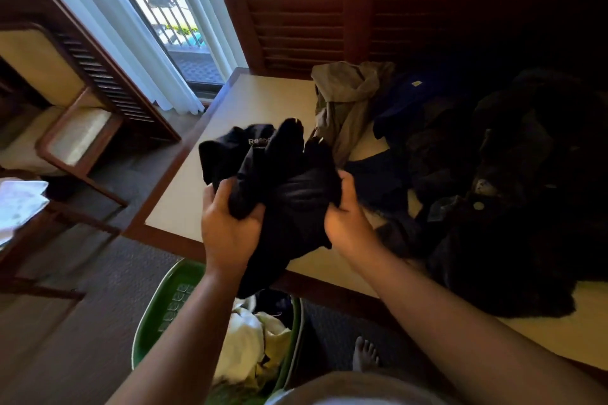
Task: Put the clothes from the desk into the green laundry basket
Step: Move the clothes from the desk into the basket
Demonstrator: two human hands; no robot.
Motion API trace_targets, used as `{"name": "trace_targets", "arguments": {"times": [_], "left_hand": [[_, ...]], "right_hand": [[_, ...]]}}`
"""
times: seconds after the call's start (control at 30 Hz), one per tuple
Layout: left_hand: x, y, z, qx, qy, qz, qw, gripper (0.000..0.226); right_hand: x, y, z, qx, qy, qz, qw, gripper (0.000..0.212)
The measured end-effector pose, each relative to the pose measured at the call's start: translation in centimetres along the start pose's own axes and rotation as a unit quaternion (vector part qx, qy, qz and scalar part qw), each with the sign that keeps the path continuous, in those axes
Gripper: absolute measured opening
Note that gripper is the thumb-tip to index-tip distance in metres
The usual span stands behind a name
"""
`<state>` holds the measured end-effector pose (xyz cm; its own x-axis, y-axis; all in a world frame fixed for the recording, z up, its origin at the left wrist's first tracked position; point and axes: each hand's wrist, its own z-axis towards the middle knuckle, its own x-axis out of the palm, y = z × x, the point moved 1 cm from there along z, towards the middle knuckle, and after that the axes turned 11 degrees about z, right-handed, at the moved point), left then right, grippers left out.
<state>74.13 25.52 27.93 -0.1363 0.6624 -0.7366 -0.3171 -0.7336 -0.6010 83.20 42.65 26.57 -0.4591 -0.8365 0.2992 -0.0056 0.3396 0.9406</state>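
The pale tabletop (263, 99) carries a heap of dark clothes (510, 207) on its right half, with an olive-grey garment (345, 102) at the heap's far left. Below its near edge stands the green laundry basket (158, 319), white clothes (246, 339) inside. A bunched black garment (286, 194) with white lettering is held over that edge, above the basket. The left hand (227, 233) clutches its left side and the right hand (348, 223) its right, fingers curled into the cloth.

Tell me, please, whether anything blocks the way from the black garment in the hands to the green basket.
Nothing visible does. The left hand and right hand grip the black garment over the front edge of the desk, and the green laundry basket stands open on the floor just below, holding pale clothes.
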Motion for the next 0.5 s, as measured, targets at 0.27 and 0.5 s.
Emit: {"name": "trace_targets", "arguments": {"times": [0.27, 0.5], "left_hand": [[1.1, 1.4, -1.4, 0.010, 0.179, 0.033, 0.983, 0.074], [7.5, 1.7, -2.6, 0.020, 0.379, 0.318, 0.869, 0.097]], "right_hand": [[-3.2, -1.3, 5.3, 0.208, 0.193, -0.314, 0.906, 0.091], [-4.8, 0.3, 13.8, -0.068, 0.127, -0.581, 0.801, 0.072]]}}
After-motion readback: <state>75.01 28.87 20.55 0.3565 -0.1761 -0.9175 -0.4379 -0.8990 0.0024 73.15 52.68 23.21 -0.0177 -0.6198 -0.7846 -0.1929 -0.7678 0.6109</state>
